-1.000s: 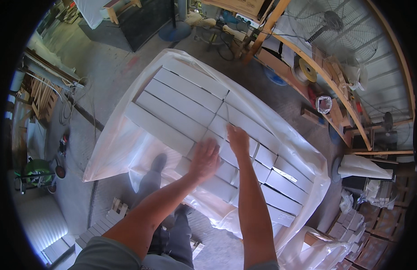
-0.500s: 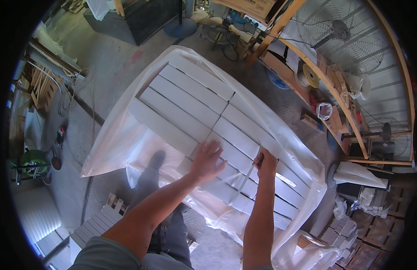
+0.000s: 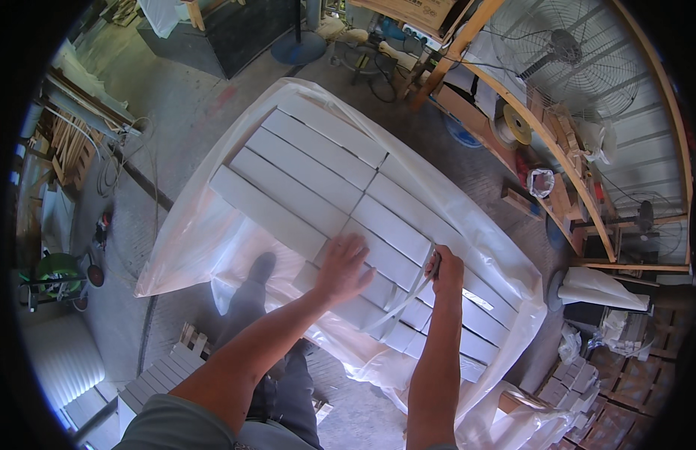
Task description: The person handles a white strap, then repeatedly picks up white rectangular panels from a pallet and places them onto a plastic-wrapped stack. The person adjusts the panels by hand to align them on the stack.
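Observation:
Long white boxes [image 3: 295, 176] lie side by side in rows, with clear plastic sheeting [image 3: 179, 247] spread around and under them. My left hand [image 3: 345, 266] rests palm down on the near boxes, its fingers apart and holding nothing. Farther right, my right hand [image 3: 447, 268] is closed around a small dark tool [image 3: 435, 265], its shape mostly hidden by the fingers. A narrow white strap [image 3: 402, 304] runs from beside that hand across the boxes in a loose curve toward their near edge. Whether the fingers also grip the strap cannot be made out.
Wooden shelving [image 3: 558, 127] with a spool and a large fan [image 3: 565, 46] stands at the right. A black box-like block [image 3: 213, 49] and a round stand base [image 3: 299, 49] are at the far side. More white boxes [image 3: 162, 379] sit low at the left; stacked pallets [image 3: 625, 367] at right.
The strap by my right hand has slackened and now bows out toward the left. Both hands have stayed almost in place.

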{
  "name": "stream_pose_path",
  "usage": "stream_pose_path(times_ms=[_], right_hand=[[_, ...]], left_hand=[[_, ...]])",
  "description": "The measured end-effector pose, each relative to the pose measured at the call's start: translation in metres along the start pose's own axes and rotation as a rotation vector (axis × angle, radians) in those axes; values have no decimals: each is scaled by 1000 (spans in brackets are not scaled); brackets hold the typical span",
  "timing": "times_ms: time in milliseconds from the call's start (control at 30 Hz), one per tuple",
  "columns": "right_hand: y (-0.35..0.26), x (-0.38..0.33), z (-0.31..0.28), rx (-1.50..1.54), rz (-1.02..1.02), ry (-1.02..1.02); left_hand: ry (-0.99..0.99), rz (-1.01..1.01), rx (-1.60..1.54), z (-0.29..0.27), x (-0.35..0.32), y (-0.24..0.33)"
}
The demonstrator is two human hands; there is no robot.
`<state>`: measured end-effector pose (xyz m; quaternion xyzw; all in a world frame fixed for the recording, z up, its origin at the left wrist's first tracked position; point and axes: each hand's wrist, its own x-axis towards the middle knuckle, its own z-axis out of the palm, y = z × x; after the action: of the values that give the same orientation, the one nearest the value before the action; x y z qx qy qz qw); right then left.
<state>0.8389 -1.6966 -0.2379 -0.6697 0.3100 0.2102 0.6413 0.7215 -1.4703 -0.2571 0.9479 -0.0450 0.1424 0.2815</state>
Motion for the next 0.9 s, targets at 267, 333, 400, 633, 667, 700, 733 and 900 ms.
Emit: stream_pose_path(times_ms=[267,333,400,633,667,700,733,900], right_hand=[[17,28,19,118,36,-92],[22,41,27,100,5,-118],[24,53,39,-328,-147,-93],[12,6,57,-212,57,9],[15,-11,55,-181,77,-39],[21,-29,52,-210,84,-56],[28,-44,50,-237,82,-99],[75,-98,47,-237,149,-238]], left_hand=[[-13,6,16,1,-1,-1],[-9,2,2,0,-1,-1],[-11,1,-7,0,0,0],[-1,21,8,1,-3,-2],[-6,12,-1,2,-3,-3],[-3,17,-1,2,-4,-3],[-3,17,5,3,-2,-4],[35,31,-16,4,-1,-6]])
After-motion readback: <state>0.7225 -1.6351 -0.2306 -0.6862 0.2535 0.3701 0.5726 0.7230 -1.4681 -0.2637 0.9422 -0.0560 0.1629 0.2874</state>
